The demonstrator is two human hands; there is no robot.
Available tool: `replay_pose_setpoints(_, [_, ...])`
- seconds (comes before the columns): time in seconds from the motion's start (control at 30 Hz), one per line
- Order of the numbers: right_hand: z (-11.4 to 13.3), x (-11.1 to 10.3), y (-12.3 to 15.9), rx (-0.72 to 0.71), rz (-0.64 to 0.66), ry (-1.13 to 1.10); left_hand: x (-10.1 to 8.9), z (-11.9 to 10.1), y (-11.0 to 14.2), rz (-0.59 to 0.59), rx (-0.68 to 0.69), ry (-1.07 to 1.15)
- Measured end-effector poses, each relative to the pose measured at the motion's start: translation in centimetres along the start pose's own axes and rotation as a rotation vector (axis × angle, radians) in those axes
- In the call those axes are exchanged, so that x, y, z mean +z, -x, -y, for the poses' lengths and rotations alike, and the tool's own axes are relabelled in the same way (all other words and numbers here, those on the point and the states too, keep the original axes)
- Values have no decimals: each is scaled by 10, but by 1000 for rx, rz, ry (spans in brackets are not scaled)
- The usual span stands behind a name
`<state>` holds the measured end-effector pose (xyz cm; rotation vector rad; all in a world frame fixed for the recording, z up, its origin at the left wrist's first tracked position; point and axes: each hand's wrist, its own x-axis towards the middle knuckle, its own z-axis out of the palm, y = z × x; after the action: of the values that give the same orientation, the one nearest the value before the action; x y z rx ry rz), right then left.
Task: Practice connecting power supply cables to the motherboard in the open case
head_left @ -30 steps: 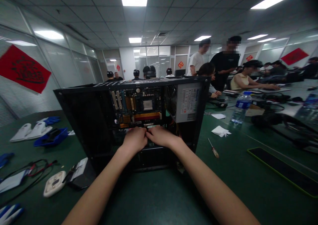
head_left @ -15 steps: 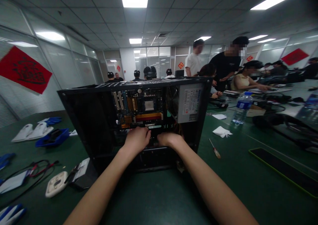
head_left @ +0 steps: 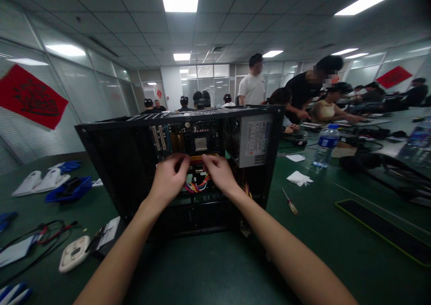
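Note:
A black computer case [head_left: 178,116] stands open-sided in front of me, its motherboard [head_left: 212,129] and silver power supply [head_left: 255,139] showing. Both my hands reach into it, low over the motherboard. My left hand [head_left: 170,174] is closed, thumb against fingers, at one end of a bundle of coloured power cables [head_left: 198,187]. Closed likewise, my right hand [head_left: 220,174] is at the bundle's other end. The cables sag in a curve between the two hands. My fingers hide whatever connector may be at the ends. More yellow and red wires hang below the power supply.
Right of the case lie a screwdriver [head_left: 290,202], a crumpled tissue [head_left: 299,178], a water bottle [head_left: 326,146] and a long black strip [head_left: 384,231]. To the left are a blue tray [head_left: 69,190], a black box [head_left: 106,237] and a pale phone-like object [head_left: 74,254]. People work behind.
Both my hands have risen from the lower part of the case toward the motherboard. The coloured cable bundle now shows between them. In the background, the standing people have shifted.

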<state>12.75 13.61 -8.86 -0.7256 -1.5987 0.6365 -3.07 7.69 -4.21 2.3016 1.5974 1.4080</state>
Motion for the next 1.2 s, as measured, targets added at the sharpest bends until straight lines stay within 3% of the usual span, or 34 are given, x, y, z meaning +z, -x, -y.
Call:
replay_pose_setpoints(0.13, [21, -4, 3, 55, -53, -257, -14, 1, -4, -72, -72, 132])
replay_pose_setpoints(0.3, [38, -11, 4, 137, -129, -417, -17, 0, -5, 188, -285, 606])
replay_pose_setpoints(0.43, [38, -12, 6, 100, -40, -361, -15, -12, 1, 200, -384, 796])
replay_pose_setpoints(0.53, [41, -13, 11, 26, 150, -190, -18, -21, 5, 91, -314, 750])
replay_pose_setpoints(0.63, [55, -16, 17, -34, 432, -57, -23, -27, 9, -61, -145, 504])
replay_pose_setpoints(0.7, [70, -18, 22, -58, 552, -49, -26, -30, 11, -99, -57, 351])
replay_pose_setpoints(0.87, [101, -21, 33, -160, 582, 188, -25, -40, 16, -84, -27, 300])
replay_pose_setpoints(0.93, [106, -22, 36, -165, 583, 188, -26, -42, 17, -78, -30, 327])
replay_pose_setpoints(1.03, [109, -25, 38, -136, 538, 103, -30, -39, 16, 49, -85, 459])
replay_pose_setpoints(1.2, [111, -32, 33, -61, 334, -110, -39, -30, 15, 478, -136, 706])
